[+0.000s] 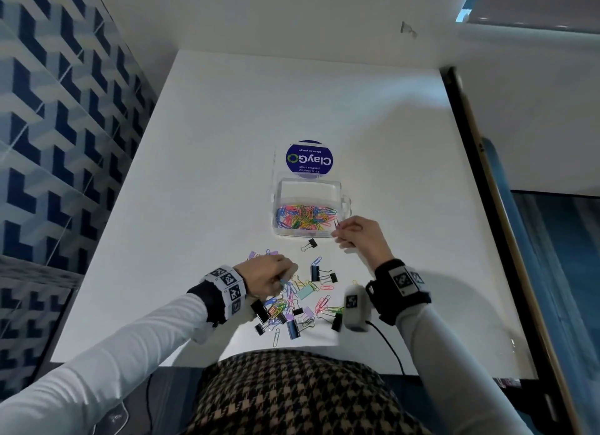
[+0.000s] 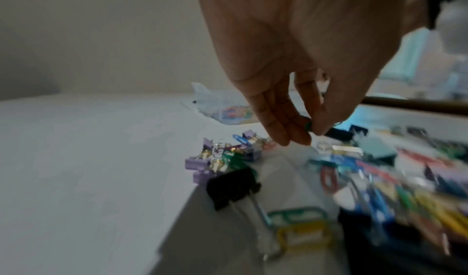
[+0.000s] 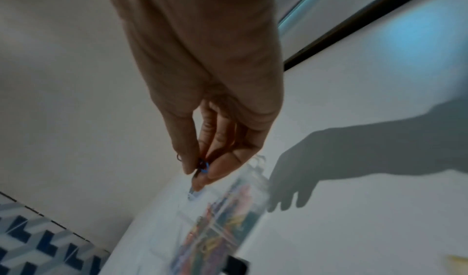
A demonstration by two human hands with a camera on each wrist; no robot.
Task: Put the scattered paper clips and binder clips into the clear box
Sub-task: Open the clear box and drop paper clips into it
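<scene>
Head view: mid-task, sorting under way. The clear box [image 1: 308, 207] sits open on the white table [image 1: 227, 142], already holding a heap of coloured paper clips [image 1: 305, 217]. The right hand [image 1: 357, 235] hangs at the box's near right corner, fingertips pinched on something small and dark; a drop over the box looks like the next move, needing only a short reach inward past the rim. The left hand [image 1: 269, 277] is down in the scattered pile [image 1: 298, 301] nearer the person, fingers curled onto a clip. Plenty left outside: black binder clips, a navy one [image 1: 292, 329], a mint one [image 1: 305, 293], lilac ones, loose paper clips. One small black binder clip [image 1: 310, 244] lies just in front of the box.

Left wrist view: blurry. The left hand [image 2: 298, 91] pinches a green paper clip [image 2: 308, 126] between thumb and fingertips, just above the pile. A black binder clip [image 2: 231, 189] lies close below, lilac binder clips [image 2: 202, 163] beside it. The box [image 2: 220, 107] shows faintly behind. I'd judge the lift is starting; next comes the carry to the box.

Right wrist view: the right hand [image 3: 212, 119] is closed in a pinch on a tiny blue-and-dark clip [image 3: 204, 168]; can't tell which kind. The box [image 3: 228, 209] lies below, smeared by motion.
</scene>
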